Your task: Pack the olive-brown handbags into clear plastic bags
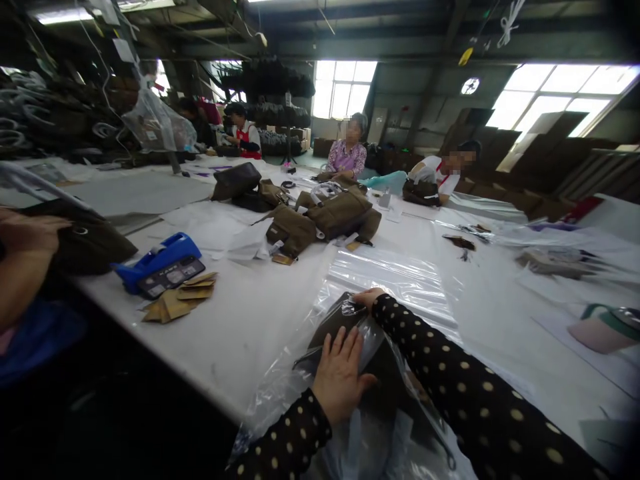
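A dark olive bag lies inside a clear plastic bag at the table's near edge. My left hand rests flat on it with the fingers spread. Farther forward, my right hand reaches to the top end of the dark bag, its fingers partly hidden by the sleeve and plastic; whether they grip anything is unclear. Beyond it lies a stack of clear plastic bags.
Several brown bags are heaped mid-table. To the left are a blue tape dispenser, brown paper tags and another person's arm on a dark bag. A cup stands right. People work across the table.
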